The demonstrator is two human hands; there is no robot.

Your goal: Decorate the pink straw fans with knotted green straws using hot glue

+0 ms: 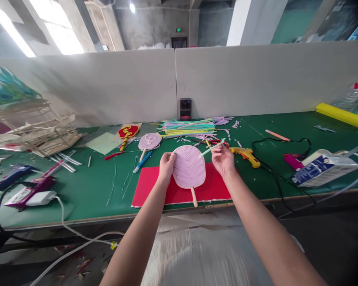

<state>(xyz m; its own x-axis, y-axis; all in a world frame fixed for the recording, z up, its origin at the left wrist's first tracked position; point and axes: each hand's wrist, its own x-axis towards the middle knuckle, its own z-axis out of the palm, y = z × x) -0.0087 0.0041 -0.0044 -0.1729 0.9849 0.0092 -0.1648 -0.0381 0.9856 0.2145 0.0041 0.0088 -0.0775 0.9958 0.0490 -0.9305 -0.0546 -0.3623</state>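
Observation:
My left hand [167, 165] grips the left edge of a hand fan [188, 167]. The fan is light purple with a leaf-vein pattern and a pale rim, and its cream handle points toward me. Pinched in my right hand [223, 159] is a thin mint-green strip [210, 149], whose lower end reaches the fan's upper right edge; whether it touches cannot be told. Beneath the fan lies a red board [150, 184]. A bundle of coloured strips [187, 128] sits beyond, with purple scraps around it.
A smaller purple fan [149, 141], a red-and-yellow piece [127, 132] and a blue pen [142, 162] lie left. Rightward are a yellow glue gun [245, 155], black cable and a blue-white box [325, 169]. A power strip [32, 192] and wooden model [47, 131] occupy the far left.

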